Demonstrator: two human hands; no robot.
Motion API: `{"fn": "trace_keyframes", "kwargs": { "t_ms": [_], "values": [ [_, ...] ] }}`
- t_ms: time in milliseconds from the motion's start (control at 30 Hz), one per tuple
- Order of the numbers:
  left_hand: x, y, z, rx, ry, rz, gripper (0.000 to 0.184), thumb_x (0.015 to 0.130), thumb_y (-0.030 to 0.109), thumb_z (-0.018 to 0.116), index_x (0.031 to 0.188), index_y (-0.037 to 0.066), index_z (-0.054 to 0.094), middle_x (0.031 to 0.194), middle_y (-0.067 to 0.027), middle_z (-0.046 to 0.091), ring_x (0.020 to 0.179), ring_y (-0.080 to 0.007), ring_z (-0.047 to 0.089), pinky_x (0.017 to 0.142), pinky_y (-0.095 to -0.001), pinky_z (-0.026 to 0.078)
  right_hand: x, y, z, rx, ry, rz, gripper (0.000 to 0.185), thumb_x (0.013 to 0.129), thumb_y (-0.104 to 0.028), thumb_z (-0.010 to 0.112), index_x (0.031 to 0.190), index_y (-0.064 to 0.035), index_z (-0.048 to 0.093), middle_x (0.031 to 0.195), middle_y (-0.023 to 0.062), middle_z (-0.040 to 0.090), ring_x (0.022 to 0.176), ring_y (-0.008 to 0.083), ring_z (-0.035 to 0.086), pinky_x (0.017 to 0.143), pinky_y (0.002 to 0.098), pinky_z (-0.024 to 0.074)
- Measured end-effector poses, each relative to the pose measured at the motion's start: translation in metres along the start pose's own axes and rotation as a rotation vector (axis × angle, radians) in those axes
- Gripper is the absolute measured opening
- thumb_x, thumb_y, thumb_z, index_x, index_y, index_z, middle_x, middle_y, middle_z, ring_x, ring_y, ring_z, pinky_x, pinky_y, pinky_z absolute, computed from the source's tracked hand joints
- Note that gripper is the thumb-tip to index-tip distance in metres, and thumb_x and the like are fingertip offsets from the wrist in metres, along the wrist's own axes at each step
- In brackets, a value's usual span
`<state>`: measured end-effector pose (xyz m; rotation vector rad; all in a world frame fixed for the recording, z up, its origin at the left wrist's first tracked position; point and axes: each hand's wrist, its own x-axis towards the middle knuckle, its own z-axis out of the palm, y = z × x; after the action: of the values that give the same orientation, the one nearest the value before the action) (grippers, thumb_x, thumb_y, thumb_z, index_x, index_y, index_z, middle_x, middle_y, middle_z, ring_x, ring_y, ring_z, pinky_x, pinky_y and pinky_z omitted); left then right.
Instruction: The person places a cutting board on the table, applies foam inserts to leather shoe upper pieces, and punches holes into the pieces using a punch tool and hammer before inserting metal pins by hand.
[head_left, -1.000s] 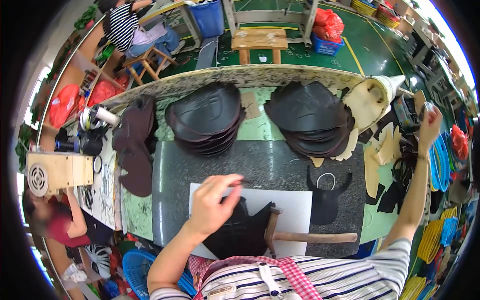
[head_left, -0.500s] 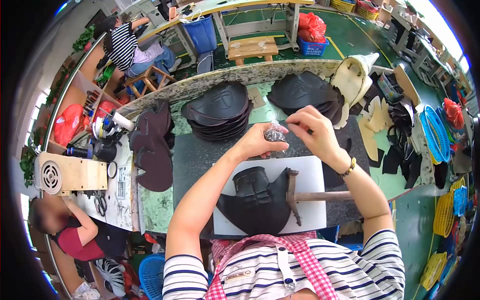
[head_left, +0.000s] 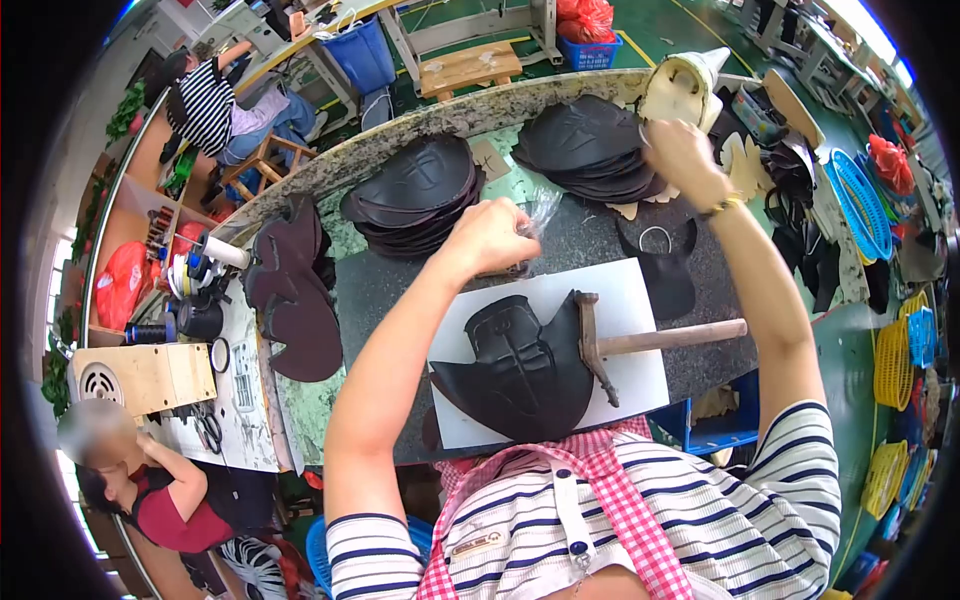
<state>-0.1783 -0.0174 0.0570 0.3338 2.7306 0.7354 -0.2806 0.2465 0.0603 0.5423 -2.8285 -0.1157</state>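
Observation:
My left hand [head_left: 493,238] is closed around a clear plastic bag [head_left: 545,208] whose top sticks out past the fingers. My right hand [head_left: 686,158] is raised beside the right stack of black moulded leather pieces [head_left: 585,140], fingers curled in; what they hold, if anything, is hidden. Below both hands a black moulded leather piece [head_left: 510,365] lies on a white board [head_left: 462,425]. A hammer [head_left: 670,338] rests with its head against that piece and its wooden handle pointing right.
Another stack of black leather pieces [head_left: 415,195] stands at the back left. Dark brown cut pieces [head_left: 290,290] lie further left. A cream form [head_left: 685,92] stands near the bench's back edge. A black piece with a ring [head_left: 665,270] lies right of the board. Co-workers sit at left.
My right hand has moved away from the bag, up and to the right. My left hand has shifted left and lower, its back now turned up over the bag. The view has tilted.

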Motion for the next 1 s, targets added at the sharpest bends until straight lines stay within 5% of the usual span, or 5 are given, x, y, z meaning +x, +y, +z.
{"fn": "trace_keyframes", "kwargs": {
  "t_ms": [67, 200, 267, 500, 1000],
  "values": [
    [0.012, -0.005, -0.001, 0.148, -0.047, 0.034, 0.030, 0.059, 0.025, 0.068, 0.079, 0.004, 0.070, 0.077, -0.0192, 0.067, 0.077, -0.0343, 0.066, 0.072, -0.0400, 0.053, -0.022, 0.018, -0.018, -0.140, -0.444, -0.042, 0.028, 0.063, -0.022, 0.079, 0.080, -0.0021, 0.070, 0.075, 0.0151, 0.068, 0.079, 0.0302, 0.068, 0.068, 0.0404, 0.0538],
    [0.049, 0.005, 0.016, 0.458, -0.151, 0.161, 0.041, 0.052, 0.026, 0.077, 0.082, 0.001, 0.065, 0.083, -0.0184, 0.068, 0.083, -0.0351, 0.066, 0.074, -0.0423, 0.053, -0.035, -0.036, 0.017, 0.862, 0.050, -0.386, 0.037, 0.065, -0.028, 0.080, 0.089, -0.0020, 0.069, 0.080, 0.0126, 0.069, 0.079, 0.0299, 0.067, 0.075, 0.0368, 0.0526],
    [0.054, 0.016, 0.012, 0.561, -0.217, 0.169, 0.046, 0.050, 0.026, 0.080, 0.084, 0.000, 0.064, 0.084, -0.0187, 0.067, 0.085, -0.0347, 0.065, 0.074, -0.0423, 0.052, -0.037, -0.059, 0.053, 1.021, -0.190, -0.377, 0.037, 0.067, -0.026, 0.078, 0.091, 0.0003, 0.068, 0.081, 0.0140, 0.068, 0.077, 0.0295, 0.066, 0.072, 0.0360, 0.0518],
    [0.033, -0.045, 0.032, -0.202, -0.004, 0.178, 0.041, 0.063, 0.019, 0.078, 0.093, 0.002, 0.056, 0.079, -0.0107, 0.062, 0.074, -0.0203, 0.061, 0.068, -0.0334, 0.047, -0.047, -0.063, 0.075, 1.122, -0.336, -0.229, 0.045, 0.070, -0.006, 0.077, 0.112, -0.0023, 0.062, 0.082, 0.0023, 0.060, 0.072, 0.0090, 0.053, 0.068, 0.0246, 0.0471],
    [0.015, -0.059, 0.007, -0.522, -0.039, 0.081, 0.025, 0.082, 0.000, 0.062, 0.101, 0.003, 0.047, 0.079, -0.0026, 0.054, 0.065, -0.0085, 0.056, 0.057, -0.0235, 0.047, -0.058, -0.061, 0.065, 1.073, -0.347, -0.353, 0.024, 0.074, -0.009, 0.069, 0.098, -0.0060, 0.070, 0.081, 0.0091, 0.067, 0.071, 0.0198, 0.062, 0.066, 0.0322, 0.0491]
  ]
}}
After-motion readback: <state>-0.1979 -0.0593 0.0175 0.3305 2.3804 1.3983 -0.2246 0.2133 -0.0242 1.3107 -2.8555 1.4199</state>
